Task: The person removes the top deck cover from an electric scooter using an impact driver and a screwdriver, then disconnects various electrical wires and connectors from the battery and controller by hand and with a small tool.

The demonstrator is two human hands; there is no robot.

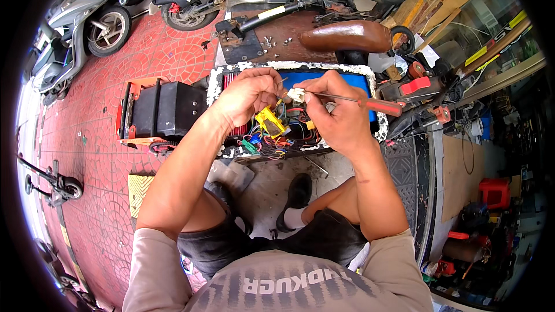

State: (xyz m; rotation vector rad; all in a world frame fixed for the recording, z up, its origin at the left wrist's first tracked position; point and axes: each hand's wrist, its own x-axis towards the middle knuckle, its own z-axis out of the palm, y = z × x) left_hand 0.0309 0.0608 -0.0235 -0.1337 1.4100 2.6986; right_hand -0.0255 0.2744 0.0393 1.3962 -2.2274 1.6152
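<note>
My left hand (pixel 245 95) is closed, pinching what looks like a thin wire just left of a white plastic connector (pixel 296 95). My right hand (pixel 334 112) grips that connector between thumb and finger and also holds a screwdriver (pixel 378 105) with a red and black handle. Below them, in an open housing (pixel 373 72) with a flaking white rim, lie a yellow component (pixel 270 121), green and blue connectors (pixel 250 146) and tangled coloured wires. A blue block (pixel 355 81) and a red finned part (pixel 237 130) sit inside it.
A black box (pixel 176 107) in an orange frame is left of the housing. Beyond it are parked scooters (pixel 75 29), a brown seat (pixel 347 37) and loose hardware. A kick scooter (pixel 55 182) stands on red paving at left. Wood boards (pixel 439 6) and tool clutter line the right.
</note>
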